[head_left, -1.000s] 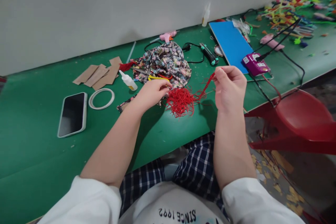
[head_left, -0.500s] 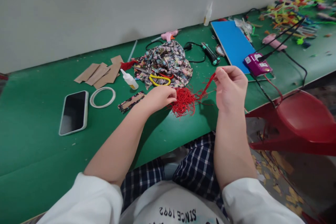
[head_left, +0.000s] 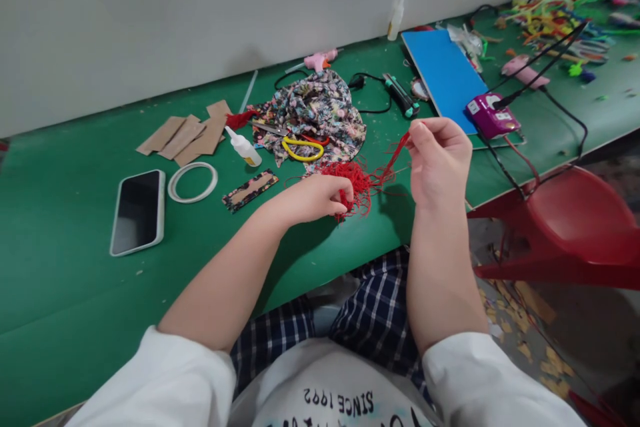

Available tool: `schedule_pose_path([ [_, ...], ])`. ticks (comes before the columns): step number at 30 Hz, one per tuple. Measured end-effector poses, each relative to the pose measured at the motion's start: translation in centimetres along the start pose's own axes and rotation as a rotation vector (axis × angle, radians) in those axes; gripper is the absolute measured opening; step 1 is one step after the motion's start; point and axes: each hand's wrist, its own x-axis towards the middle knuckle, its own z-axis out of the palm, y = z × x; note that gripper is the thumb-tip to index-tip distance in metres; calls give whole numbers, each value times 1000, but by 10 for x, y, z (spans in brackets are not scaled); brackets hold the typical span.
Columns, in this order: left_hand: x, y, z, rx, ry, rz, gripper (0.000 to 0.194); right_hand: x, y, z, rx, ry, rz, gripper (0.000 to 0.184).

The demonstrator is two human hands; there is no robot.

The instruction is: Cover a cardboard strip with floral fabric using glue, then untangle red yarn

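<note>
A tangled pile of red thread (head_left: 356,181) lies on the green table (head_left: 75,293) in front of me. My left hand (head_left: 320,197) rests on the near side of the pile, its fingers closed on some strands. My right hand (head_left: 439,160) is raised above the table to the right, pinching a small bunch of red threads (head_left: 399,150) that trails down into the pile. Behind the pile lies a crumpled floral cloth (head_left: 315,110) with yellow-handled scissors (head_left: 300,143) on it.
To the left lie a phone (head_left: 137,211), a white tape ring (head_left: 193,182), a glue bottle (head_left: 243,146), cardboard pieces (head_left: 187,135) and a cloth-covered strip (head_left: 250,190). Farther back are a pink glue gun (head_left: 320,61), blue board (head_left: 443,77), purple device (head_left: 493,117) and cables. A red chair (head_left: 570,227) stands right.
My left hand has slid right and toward me along the pile and closed on the thread, uncovering the scissors and the strip. My right hand has stayed almost still.
</note>
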Motion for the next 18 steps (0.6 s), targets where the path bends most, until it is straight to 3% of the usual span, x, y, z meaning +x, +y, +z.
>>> schedule_pose_path([
  [4,1,-1,2,4,-64,4,11,0,0,0,-23,-2,-3,18],
  [9,0,0,-1,73,-45,-2,13,0,-1,0,-32,4,3,18],
  [14,-1,-3,-6,345,43,149,19,0,-1,1,-25,-8,-20,17],
  [18,2,-3,1,656,86,284,24,0,0,1,-34,-20,-39,15],
])
